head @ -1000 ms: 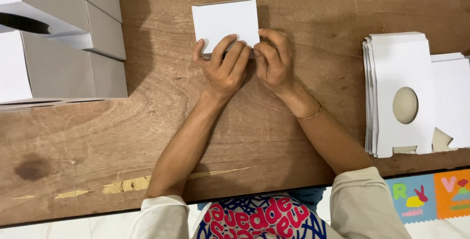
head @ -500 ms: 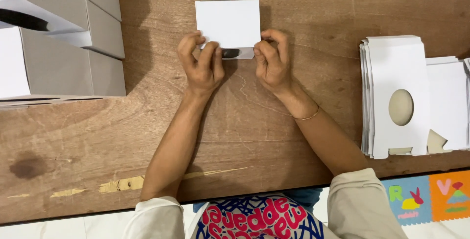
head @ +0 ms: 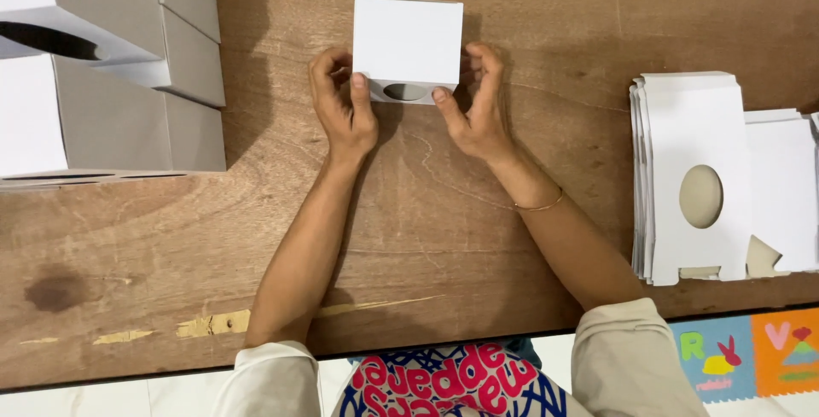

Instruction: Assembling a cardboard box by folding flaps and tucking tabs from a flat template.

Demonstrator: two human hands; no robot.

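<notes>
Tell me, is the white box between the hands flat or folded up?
Folded up. The box stands as a cube with an oval hole in its near side, unlike the flat blanks stacked at right.

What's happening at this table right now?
A person seated at a wooden table holds a small white cardboard box between both hands. The left hand grips its left edge and the right hand its right edge, and an oval opening faces the person. Finished white boxes are stacked at the far left. A pile of flat unfolded box blanks with oval cutouts lies at the right.
</notes>
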